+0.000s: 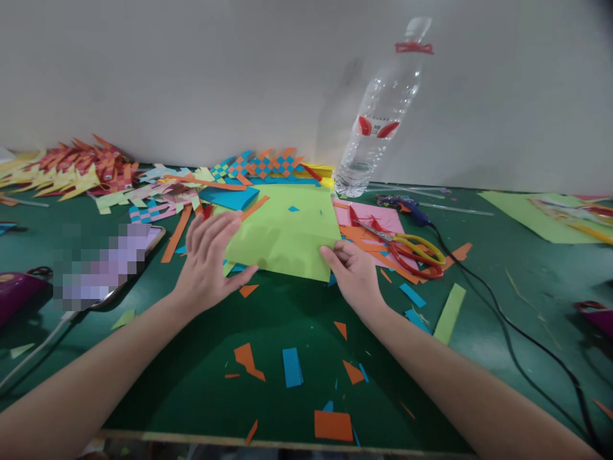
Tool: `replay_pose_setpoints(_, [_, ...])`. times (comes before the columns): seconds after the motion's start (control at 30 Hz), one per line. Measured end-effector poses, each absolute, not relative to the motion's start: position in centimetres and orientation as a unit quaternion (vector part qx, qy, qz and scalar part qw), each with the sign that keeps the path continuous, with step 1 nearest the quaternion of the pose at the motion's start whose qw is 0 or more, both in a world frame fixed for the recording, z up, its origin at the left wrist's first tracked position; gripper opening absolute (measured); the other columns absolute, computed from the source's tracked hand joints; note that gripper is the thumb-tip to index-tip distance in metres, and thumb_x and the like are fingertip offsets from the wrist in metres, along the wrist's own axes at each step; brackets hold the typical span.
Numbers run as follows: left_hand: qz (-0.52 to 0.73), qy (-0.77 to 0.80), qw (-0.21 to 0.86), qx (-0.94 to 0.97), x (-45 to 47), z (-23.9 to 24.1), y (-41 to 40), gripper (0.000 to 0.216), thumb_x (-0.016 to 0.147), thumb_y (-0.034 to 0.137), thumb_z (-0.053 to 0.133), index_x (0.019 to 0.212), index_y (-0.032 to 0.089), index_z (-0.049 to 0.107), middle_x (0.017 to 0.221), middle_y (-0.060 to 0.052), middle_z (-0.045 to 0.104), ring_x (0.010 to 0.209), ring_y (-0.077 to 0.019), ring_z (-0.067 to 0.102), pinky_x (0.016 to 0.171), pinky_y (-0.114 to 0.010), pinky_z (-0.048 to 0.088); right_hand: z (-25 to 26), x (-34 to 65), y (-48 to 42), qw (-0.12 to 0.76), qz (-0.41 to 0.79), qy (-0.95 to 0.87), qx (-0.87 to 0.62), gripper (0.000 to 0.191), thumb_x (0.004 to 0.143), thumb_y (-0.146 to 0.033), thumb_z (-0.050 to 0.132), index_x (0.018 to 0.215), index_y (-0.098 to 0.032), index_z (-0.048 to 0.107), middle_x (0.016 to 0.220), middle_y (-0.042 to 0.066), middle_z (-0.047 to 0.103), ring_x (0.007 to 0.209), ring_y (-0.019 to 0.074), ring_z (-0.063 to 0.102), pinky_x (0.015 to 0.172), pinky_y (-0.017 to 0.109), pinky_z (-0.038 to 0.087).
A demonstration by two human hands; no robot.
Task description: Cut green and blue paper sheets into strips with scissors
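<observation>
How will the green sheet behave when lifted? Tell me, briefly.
The green sheet will probably bend easily, since it looks thin and slightly wavy toward the front. It's likely light: the right hand holds it only near one corner. The blue scrap on top may slide off if the sheet tilts.

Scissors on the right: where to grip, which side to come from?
I'd take the scissors by the red and yellow handles, from above and the near right. Their blades point far left, over paper scraps, so that approach keeps fingers off the tips. The right hand is the nearer one.
</observation>
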State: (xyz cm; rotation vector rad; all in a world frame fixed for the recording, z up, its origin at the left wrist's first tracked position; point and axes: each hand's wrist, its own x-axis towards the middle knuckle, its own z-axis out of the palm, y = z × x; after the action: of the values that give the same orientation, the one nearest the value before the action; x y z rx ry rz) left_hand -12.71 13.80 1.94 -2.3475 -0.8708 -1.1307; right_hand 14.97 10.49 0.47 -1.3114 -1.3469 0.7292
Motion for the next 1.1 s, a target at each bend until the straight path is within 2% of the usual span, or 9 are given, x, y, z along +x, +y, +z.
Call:
replay_pose_setpoints(0.1, [-0.344, -0.284, 0.189, -0.875, -12.2, 2.0, 13.4, 0.08, 0.096, 0.044, 0.066, 0.159, 0.021, 0.022, 0.145, -0.017, 0.056, 0.139, -0.0323, 0.05, 0.124, -0.058, 0.025, 0.4, 14.9, 10.4, 0.528, 0.296, -0.579, -0.547, 0.038, 0.085, -0.057, 0.065, 0.071, -0.024, 0.051, 0.052, -0.008, 0.038, 0.048, 0.0101, 0.034, 0.047, 0.027, 0.029])
replay_pose_setpoints(0.23, [-0.265, -0.288, 0.154, -0.907, -12.4, 1.7, 13.8, 0.068, 0.101, 0.043, 0.058, 0.157, 0.02, 0.027, 0.15, -0.017, 0.054, 0.144, -0.0315, 0.046, 0.126, -0.059, 0.018, 0.5, 14.7, 10.1, 0.515, 0.288, -0.601, -0.539, 0.032, 0.085, -0.053, 0.065, 0.077, -0.022, 0.058, 0.06, -0.004, 0.054, 0.054, 0.0125, 0.048, 0.052, 0.028, 0.038])
replay_pose_setpoints(0.47, [-0.245, -0.29, 0.109, -0.919, -13.0, 1.3, 14.4, 0.062, 0.101, 0.038, 0.058, 0.154, 0.019, 0.032, 0.145, -0.017, 0.058, 0.141, -0.0294, 0.05, 0.126, -0.059, 0.017, 0.7, 14.5, 9.3, 0.485, 0.224, -0.678, -0.505, 0.03, 0.09, -0.051, 0.061, 0.079, -0.023, 0.064, 0.057, -0.003, 0.058, 0.054, 0.0137, 0.055, 0.052, 0.028, 0.045])
replay_pose_setpoints(0.6, [-0.259, -0.279, 0.095, -0.92, -13.0, 1.3, 14.4, 0.058, 0.099, 0.038, 0.061, 0.15, 0.021, 0.04, 0.139, -0.014, 0.061, 0.137, -0.0294, 0.054, 0.126, -0.058, 0.021, 0.6, 14.4, 9.2, 0.492, 0.199, -0.691, -0.491, 0.025, 0.091, -0.047, 0.062, 0.085, -0.024, 0.068, 0.069, 0.001, 0.07, 0.063, 0.017, 0.068, 0.057, 0.028, 0.053])
replay_pose_setpoints(0.7, [-0.297, -0.261, 0.11, -0.912, -12.9, 1.6, 14.3, 0.048, 0.098, 0.038, 0.064, 0.14, 0.019, 0.051, 0.127, -0.012, 0.067, 0.125, -0.0277, 0.062, 0.124, -0.055, 0.027, 0.7, 14.4, 9.1, 0.493, 0.175, -0.697, -0.491, 0.018, 0.092, -0.04, 0.062, 0.087, -0.025, 0.07, 0.078, 0.002, 0.075, 0.07, 0.0186, 0.072, 0.062, 0.029, 0.056])
replay_pose_setpoints(0.83, [-0.349, -0.241, 0.14, -0.895, -12.9, 2.0, 14.2, 0.015, 0.101, 0.025, 0.061, 0.116, 0.024, 0.063, 0.102, -0.003, 0.074, 0.098, -0.0194, 0.07, 0.119, -0.049, 0.036, 0.9, 14.4, 9.1, 0.489, 0.136, -0.705, -0.495, 0.015, 0.093, -0.035, 0.06, 0.088, -0.027, 0.071, 0.083, 0.002, 0.077, 0.073, 0.019, 0.072, 0.07, 0.033, 0.058])
replay_pose_setpoints(0.93, [-0.37, -0.251, 0.145, -0.883, -13.1, 2.3, 14.1, 0.011, 0.102, 0.022, 0.058, 0.104, 0.027, 0.067, 0.093, 0.002, 0.075, 0.089, -0.0171, 0.071, 0.115, -0.048, 0.039, 1.2, 14.4, 9.1, 0.496, 0.105, -0.722, -0.47, 0.012, 0.095, -0.032, 0.059, 0.099, -0.027, 0.069, 0.098, 0.004, 0.078, 0.091, 0.021, 0.074, 0.083, 0.037, 0.058])
replay_pose_setpoints(1.03, [-0.381, -0.246, 0.186, -0.872, -13.3, 2.7, 13.9, 0.011, 0.1, 0.021, 0.061, 0.103, 0.028, 0.069, 0.092, 0.004, 0.075, 0.087, -0.0169, 0.071, 0.116, -0.049, 0.038, 1.5, 14.3, 8.9, 0.518, 0.034, -0.742, -0.423, 0.039, 0.089, -0.04, 0.07, 0.124, -0.027, 0.058, 0.122, 0.01, 0.073, 0.116, 0.0262, 0.068, 0.098, 0.047, 0.054])
replay_pose_setpoints(1.1, [-0.389, -0.236, 0.238, -0.858, -13.5, 3.0, 13.8, 0.012, 0.097, 0.018, 0.065, 0.103, 0.028, 0.069, 0.091, 0.004, 0.075, 0.084, -0.0167, 0.071, 0.117, -0.05, 0.037, 1.6, 14.1, 8.6, 0.511, -0.027, -0.761, -0.397, 0.056, 0.084, -0.047, 0.075, 0.131, -0.028, 0.053, 0.126, 0.012, 0.072, 0.121, 0.0298, 0.066, 0.108, 0.056, 0.046])
